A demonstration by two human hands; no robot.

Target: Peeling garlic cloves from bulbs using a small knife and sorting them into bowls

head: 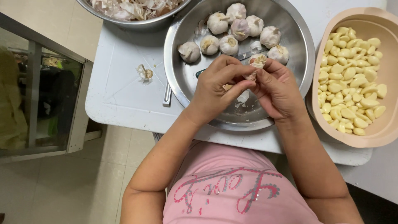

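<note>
With both hands, left hand [215,89] and right hand [277,89], we pinch one garlic bulb [258,62]; peeled cloves [352,79] fill the tub [385,132], eight whole bulbs [232,29] wait.

Centre: left hand [213,89] and right hand [278,89] pinch one garlic bulb [258,62] over the steel bowl [182,79].
Upper centre: whole garlic bulbs [230,29].
Right edge: beige tub [389,74] of peeled cloves [350,79].
Upper left: loose skin scrap [145,73] on white tabletop [124,91].

Single head-mounted view, looking almost straight down from close above the white tabletop [124,91]. The wearer's pink shirt [232,191] fills the bottom edge, forearms reach up-frame, and tiled floor [62,186] shows at lower left. No second view.
</note>
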